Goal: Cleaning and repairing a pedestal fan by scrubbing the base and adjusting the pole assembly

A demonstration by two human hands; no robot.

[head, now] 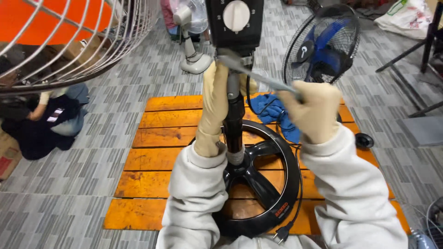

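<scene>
Orange wooden board on grey carpet | left hand clasps fan pole | right hand grips screwdriver

Black fan stand with white dial; cream gloves on left hand and right hand; blue cloth; orange wooden pallet; grey striped floor; blue-bladed fan.
</scene>
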